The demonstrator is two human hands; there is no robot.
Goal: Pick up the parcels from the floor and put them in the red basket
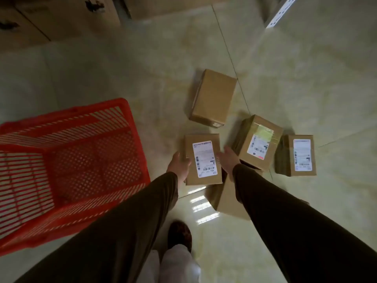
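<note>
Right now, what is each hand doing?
Left hand: open, pressed against the left side of the labelled parcel.
Right hand: open, at the same parcel's right side; contact unclear.

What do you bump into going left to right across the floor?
Red basket → left hand → parcel between the hands → right hand → taped parcel → last parcel.

Five parcels (203, 159) (213, 98) (258, 142) (296, 155) (228, 199), one basket (67, 117), two hands (179, 165) (228, 158), one shoe (179, 234), several big cartons (61, 15).
</note>
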